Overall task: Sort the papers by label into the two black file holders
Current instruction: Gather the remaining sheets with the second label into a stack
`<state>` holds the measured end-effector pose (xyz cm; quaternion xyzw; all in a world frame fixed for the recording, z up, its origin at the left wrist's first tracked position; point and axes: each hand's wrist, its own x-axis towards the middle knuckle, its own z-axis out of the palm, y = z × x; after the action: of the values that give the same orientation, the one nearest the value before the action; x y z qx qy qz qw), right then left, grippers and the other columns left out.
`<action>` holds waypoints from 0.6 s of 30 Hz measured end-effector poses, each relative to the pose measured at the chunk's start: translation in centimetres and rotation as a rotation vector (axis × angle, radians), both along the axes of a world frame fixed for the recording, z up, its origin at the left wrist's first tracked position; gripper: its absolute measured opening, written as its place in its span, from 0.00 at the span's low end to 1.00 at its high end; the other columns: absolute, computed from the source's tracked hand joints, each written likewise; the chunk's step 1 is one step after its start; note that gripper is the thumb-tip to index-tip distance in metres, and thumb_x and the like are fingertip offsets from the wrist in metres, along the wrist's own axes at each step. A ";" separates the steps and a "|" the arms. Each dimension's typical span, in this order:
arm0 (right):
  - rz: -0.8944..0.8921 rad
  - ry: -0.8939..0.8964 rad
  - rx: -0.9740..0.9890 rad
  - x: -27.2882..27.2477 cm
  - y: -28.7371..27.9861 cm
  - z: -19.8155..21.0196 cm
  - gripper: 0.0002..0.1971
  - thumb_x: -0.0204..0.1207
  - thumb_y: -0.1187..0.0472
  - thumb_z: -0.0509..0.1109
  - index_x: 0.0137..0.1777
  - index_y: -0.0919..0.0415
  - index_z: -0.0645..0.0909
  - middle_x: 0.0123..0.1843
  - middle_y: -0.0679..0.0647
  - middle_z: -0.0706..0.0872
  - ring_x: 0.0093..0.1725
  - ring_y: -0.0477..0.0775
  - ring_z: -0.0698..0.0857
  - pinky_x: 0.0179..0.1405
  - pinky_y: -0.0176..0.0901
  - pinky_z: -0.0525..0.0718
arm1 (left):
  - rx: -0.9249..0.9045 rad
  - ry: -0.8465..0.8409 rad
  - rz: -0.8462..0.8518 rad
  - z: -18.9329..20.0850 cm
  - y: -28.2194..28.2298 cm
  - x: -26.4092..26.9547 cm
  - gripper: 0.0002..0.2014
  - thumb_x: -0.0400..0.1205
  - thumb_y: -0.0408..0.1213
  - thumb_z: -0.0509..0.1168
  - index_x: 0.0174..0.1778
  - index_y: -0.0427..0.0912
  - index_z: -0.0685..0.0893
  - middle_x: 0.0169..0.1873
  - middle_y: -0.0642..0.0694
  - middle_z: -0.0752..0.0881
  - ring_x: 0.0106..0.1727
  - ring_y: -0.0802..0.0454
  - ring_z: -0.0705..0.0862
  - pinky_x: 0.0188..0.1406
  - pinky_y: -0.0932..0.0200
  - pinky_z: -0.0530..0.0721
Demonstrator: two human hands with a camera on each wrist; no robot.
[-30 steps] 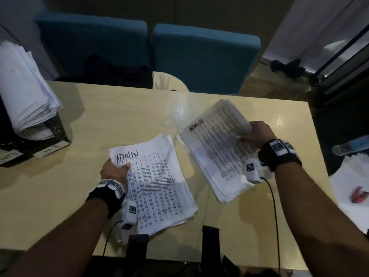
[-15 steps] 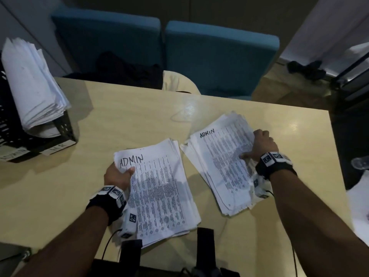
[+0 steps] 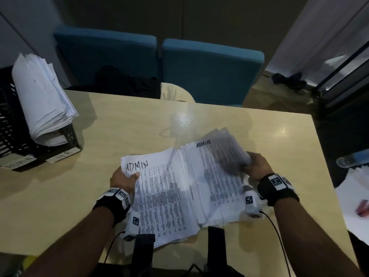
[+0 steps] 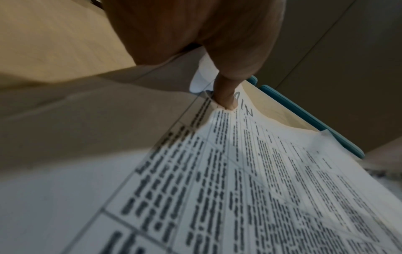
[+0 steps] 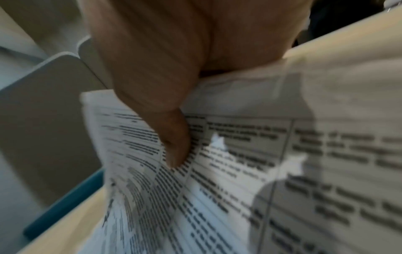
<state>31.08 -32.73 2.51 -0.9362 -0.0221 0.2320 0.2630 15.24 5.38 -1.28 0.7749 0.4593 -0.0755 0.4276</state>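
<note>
My left hand (image 3: 124,179) pinches the ADMIN stack (image 3: 159,196) at its top left corner, thumb on top. My right hand (image 3: 257,166) grips the second ADMIN stack (image 3: 215,176), lower centre of frame, edges overlapping on the desk (image 3: 119,120). File holders (image 3: 12,136) sit upper left, HR one holding papers (image 3: 40,96).

Glossy wood-look table (image 3: 123,124), matt printed papers (image 3: 163,196)

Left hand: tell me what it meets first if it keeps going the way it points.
The left hand, gripping the white ADMIN-labelled paper stack, points up-right across the tan table. The way looks free to the far edge, then the blue chairs; depth is unclear.
</note>
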 end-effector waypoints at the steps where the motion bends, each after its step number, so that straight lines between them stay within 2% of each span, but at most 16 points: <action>1: -0.021 -0.047 0.013 0.0 -0.4 1.3 0.11 0.69 0.67 0.76 0.52 0.63 0.85 0.45 0.62 0.88 0.45 0.60 0.86 0.39 0.43 0.76 | -0.009 0.006 -0.014 0.2 0.0 0.0 0.32 0.78 0.39 0.72 0.78 0.40 0.69 0.71 0.37 0.78 0.69 0.35 0.78 0.67 0.49 0.75; 3: -0.068 -0.151 0.079 0.2 -0.8 4.8 0.08 0.68 0.64 0.77 0.45 0.63 0.83 0.40 0.62 0.87 0.38 0.56 0.83 0.30 0.39 0.74 | -0.012 0.008 -0.027 0.5 0.2 -0.2 0.33 0.79 0.39 0.71 0.80 0.39 0.67 0.73 0.37 0.76 0.71 0.36 0.76 0.67 0.51 0.74; 5: -0.145 -0.216 0.192 0.2 -0.9 8.3 0.11 0.70 0.60 0.79 0.44 0.64 0.81 0.35 0.57 0.85 0.32 0.51 0.80 0.24 0.35 0.74 | -0.011 0.020 -0.041 0.7 0.3 -0.4 0.33 0.80 0.39 0.71 0.79 0.37 0.66 0.73 0.37 0.76 0.71 0.37 0.76 0.64 0.55 0.74; 7: -0.206 -0.209 0.328 0.1 -0.6 10.4 0.11 0.71 0.60 0.79 0.49 0.61 0.82 0.36 0.49 0.85 0.35 0.45 0.82 0.28 0.36 0.75 | -0.023 0.039 -0.052 0.6 0.5 -0.6 0.32 0.79 0.40 0.71 0.77 0.35 0.69 0.71 0.37 0.77 0.69 0.38 0.77 0.64 0.53 0.75; 9: -0.183 -0.141 0.404 -0.5 0.6 10.9 0.12 0.69 0.60 0.81 0.49 0.60 0.84 0.37 0.47 0.87 0.34 0.45 0.84 0.29 0.38 0.78 | -0.048 0.052 -0.063 0.2 1.0 -0.8 0.30 0.77 0.43 0.73 0.72 0.35 0.74 0.68 0.38 0.81 0.66 0.38 0.80 0.64 0.51 0.78; 11: -0.121 -0.038 0.444 -1.6 2.7 9.6 0.15 0.65 0.63 0.83 0.48 0.65 0.84 0.33 0.50 0.89 0.28 0.48 0.84 0.25 0.38 0.81 | -0.079 0.055 -0.073 -0.4 1.6 -1.2 0.29 0.74 0.45 0.75 0.68 0.36 0.78 0.65 0.38 0.83 0.62 0.38 0.82 0.63 0.47 0.81; 12: -0.078 0.011 0.433 -2.3 3.7 8.1 0.17 0.64 0.63 0.84 0.50 0.68 0.84 0.33 0.52 0.89 0.29 0.49 0.85 0.25 0.36 0.82 | -0.094 0.046 -0.069 -0.6 1.7 -1.4 0.27 0.74 0.44 0.76 0.66 0.37 0.79 0.63 0.39 0.85 0.60 0.39 0.83 0.61 0.47 0.82; 14: -0.007 0.095 0.360 -4.3 5.7 4.2 0.17 0.66 0.63 0.83 0.53 0.64 0.84 0.40 0.53 0.89 0.38 0.52 0.88 0.31 0.32 0.84 | -0.117 0.009 -0.058 -1.1 1.8 -1.8 0.22 0.75 0.42 0.75 0.62 0.38 0.82 0.58 0.41 0.87 0.56 0.41 0.85 0.57 0.51 0.83; 16: -0.010 0.189 0.309 -6.7 7.3 0.3 0.18 0.66 0.63 0.82 0.54 0.58 0.83 0.47 0.54 0.90 0.47 0.57 0.89 0.42 0.41 0.87 | -0.138 -0.061 -0.037 -1.3 1.7 -2.2 0.20 0.76 0.43 0.74 0.62 0.39 0.84 0.56 0.42 0.88 0.57 0.43 0.85 0.57 0.53 0.81; 18: 0.005 0.275 0.282 -9.0 8.8 -2.7 0.20 0.64 0.60 0.82 0.55 0.55 0.83 0.52 0.53 0.90 0.50 0.55 0.89 0.52 0.52 0.88 | -0.154 -0.142 -0.022 -1.2 1.6 -2.6 0.21 0.79 0.52 0.66 0.62 0.41 0.84 0.57 0.43 0.87 0.59 0.44 0.84 0.56 0.56 0.78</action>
<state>22.10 -23.95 -0.23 -0.8496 -0.0204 0.3529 0.3913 12.68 6.96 -2.46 0.7482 0.4121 -0.0602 0.5165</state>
